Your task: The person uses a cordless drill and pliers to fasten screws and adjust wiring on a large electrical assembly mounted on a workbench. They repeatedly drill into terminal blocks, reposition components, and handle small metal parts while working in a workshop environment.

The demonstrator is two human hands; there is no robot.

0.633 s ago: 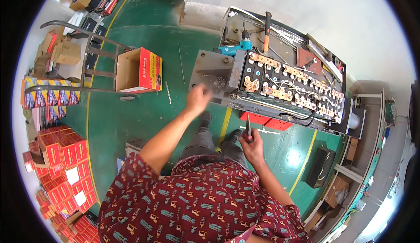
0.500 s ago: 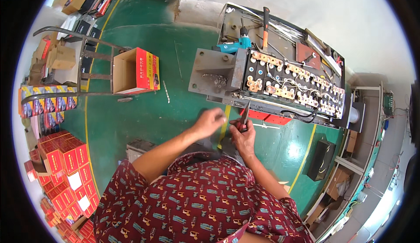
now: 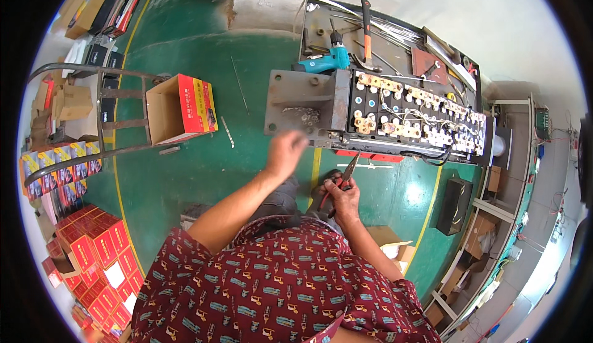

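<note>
My right hand [image 3: 347, 202] is closed around red-handled pliers [image 3: 348, 173], whose dark jaws point up toward the bench. My left hand [image 3: 285, 156] is at the near edge of a grey metal bracket plate [image 3: 281, 105]. Its fingers are smeared by motion and point toward small loose metal pieces [image 3: 307, 115] on the plate. Whether it touches the plate or holds anything I cannot tell. Right of the plate lies a long battery pack [image 3: 401, 113] with copper bars, white terminals and thin wires along its top.
Behind the pack, the metal bench [image 3: 395, 40] bears a teal drill [image 3: 327, 60], a hammer [image 3: 367, 37] and thin rods. An open red-yellow carton [image 3: 196, 105] sits on a hand truck [image 3: 126, 78] at left. Red boxes [image 3: 102, 250] are stacked lower left; a black case [image 3: 455, 206] stands right.
My left hand has moved up and slightly left, to the bracket plate's edge. The pliers have come slightly lower in my right hand's grip, with their red handles now showing. The view has shifted a little.
</note>
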